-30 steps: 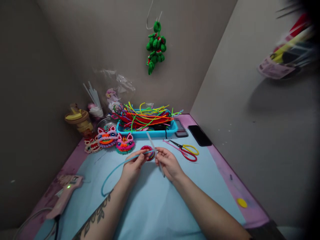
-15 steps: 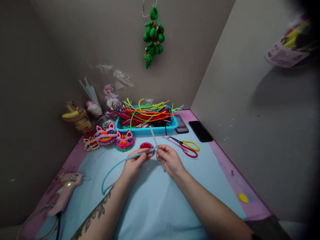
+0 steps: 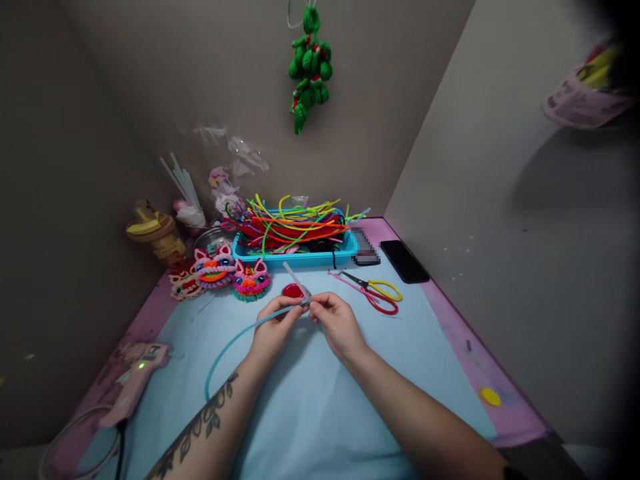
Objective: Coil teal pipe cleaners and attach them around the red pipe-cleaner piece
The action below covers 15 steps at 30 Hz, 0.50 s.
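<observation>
At the centre of the frame, the left hand (image 3: 273, 328) pinches a blue strip (image 3: 229, 346) that curves toward the lower left; the right hand (image 3: 341, 328) pinches where a pale stick (image 3: 295, 277) crosses its end. Beyond them, 1 blue tray (image 3: 295, 262) overflows with coloured strips (image 3: 300, 231). Left of it sits 1 metal bowl (image 3: 214, 238), contents unclear. At upper right, 1 pink holder (image 3: 583, 107) contains red and yellow items (image 3: 597, 72).
</observation>
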Each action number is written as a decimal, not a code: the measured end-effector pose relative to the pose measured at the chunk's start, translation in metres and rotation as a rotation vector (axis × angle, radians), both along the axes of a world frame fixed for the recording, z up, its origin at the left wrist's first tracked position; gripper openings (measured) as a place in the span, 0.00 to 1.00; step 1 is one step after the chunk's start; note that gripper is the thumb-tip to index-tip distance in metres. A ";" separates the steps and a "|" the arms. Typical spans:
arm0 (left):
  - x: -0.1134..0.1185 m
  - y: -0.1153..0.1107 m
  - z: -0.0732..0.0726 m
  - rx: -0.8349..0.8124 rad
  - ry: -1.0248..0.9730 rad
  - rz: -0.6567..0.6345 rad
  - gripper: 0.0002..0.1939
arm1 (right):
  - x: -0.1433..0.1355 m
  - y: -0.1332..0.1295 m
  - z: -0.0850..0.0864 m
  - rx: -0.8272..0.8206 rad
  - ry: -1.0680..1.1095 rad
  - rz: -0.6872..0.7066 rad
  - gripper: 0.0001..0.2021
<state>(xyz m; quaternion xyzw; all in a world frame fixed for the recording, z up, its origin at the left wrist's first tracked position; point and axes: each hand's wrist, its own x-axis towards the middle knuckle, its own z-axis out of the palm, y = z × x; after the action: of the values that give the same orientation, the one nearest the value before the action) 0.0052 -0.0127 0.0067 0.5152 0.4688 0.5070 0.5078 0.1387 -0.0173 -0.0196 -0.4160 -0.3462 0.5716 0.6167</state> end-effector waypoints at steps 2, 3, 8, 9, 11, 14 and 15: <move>0.001 -0.001 0.001 -0.002 0.006 0.014 0.12 | -0.001 -0.001 0.000 0.018 -0.047 -0.017 0.09; 0.002 -0.002 0.002 -0.003 0.010 0.019 0.12 | -0.001 -0.002 0.001 0.031 -0.076 -0.026 0.09; 0.006 -0.005 0.002 0.005 0.039 0.026 0.11 | -0.001 -0.006 0.008 0.129 -0.338 -0.127 0.05; 0.007 -0.006 0.001 0.005 0.035 0.026 0.11 | -0.001 -0.006 0.009 0.163 -0.426 -0.165 0.04; 0.010 -0.007 -0.002 0.001 0.007 0.024 0.11 | -0.001 -0.007 0.010 0.249 -0.606 -0.233 0.03; 0.013 -0.009 -0.006 -0.017 -0.053 0.021 0.13 | -0.001 -0.007 0.009 0.389 -0.793 -0.278 0.06; 0.014 -0.009 -0.006 -0.026 -0.065 0.020 0.14 | -0.001 -0.006 0.007 0.428 -0.832 -0.286 0.07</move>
<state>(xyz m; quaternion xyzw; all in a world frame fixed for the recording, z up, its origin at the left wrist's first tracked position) 0.0188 -0.0218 0.0007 0.4869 0.4639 0.5224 0.5243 0.1379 -0.0233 -0.0127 -0.5163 -0.6125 0.1823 0.5701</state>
